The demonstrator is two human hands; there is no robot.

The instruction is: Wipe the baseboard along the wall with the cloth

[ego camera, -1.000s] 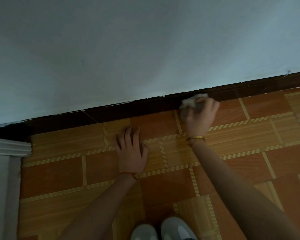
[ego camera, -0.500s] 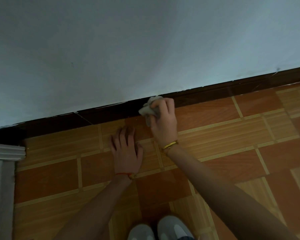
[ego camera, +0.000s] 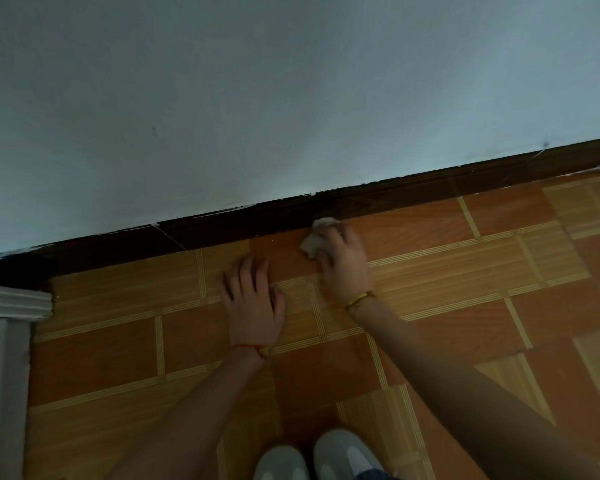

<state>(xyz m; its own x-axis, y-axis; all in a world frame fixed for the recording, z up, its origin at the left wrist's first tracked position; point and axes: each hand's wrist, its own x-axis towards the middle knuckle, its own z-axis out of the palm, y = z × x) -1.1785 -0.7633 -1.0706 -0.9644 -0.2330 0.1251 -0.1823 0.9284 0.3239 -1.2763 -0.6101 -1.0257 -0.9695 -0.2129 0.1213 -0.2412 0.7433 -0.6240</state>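
- The right hand (ego camera: 343, 261) is gripping a small crumpled white cloth (ego camera: 315, 237), its fingers curled closed around the wad so that only the upper and left parts of the fabric are showing.
- The cloth is pressing at the foot of the dark brown baseboard (ego camera: 395, 199), right where the board is meeting the floor (ego camera: 430, 306); whether it is touching the board's face or only the tile beside it cannot be told.
- A gold bracelet (ego camera: 359, 299) is circling the right wrist.
- The left hand (ego camera: 253, 306) is lying flat on the floor with fingers spread and pointing toward the wall, holding nothing, just beside the right hand and a little nearer the person.
- A red string bracelet (ego camera: 252, 348) is sitting on the left wrist.
- The baseboard is running diagonally across the view, lower at the left and rising to the right, beneath a plain pale wall (ego camera: 291, 98).
- White paint flecks are showing along the board's top edge.
- The floor is showing orange and tan wood-look tiles with striped borders.
- At the far left, white moulded trim (ego camera: 14, 303) is meeting the baseboard's end.
- To the right of the cloth, the baseboard and the floor beside it are lying open to the frame's edge.
- Two white shoes (ego camera: 312, 459) are showing at the bottom, toes pointing toward the wall.
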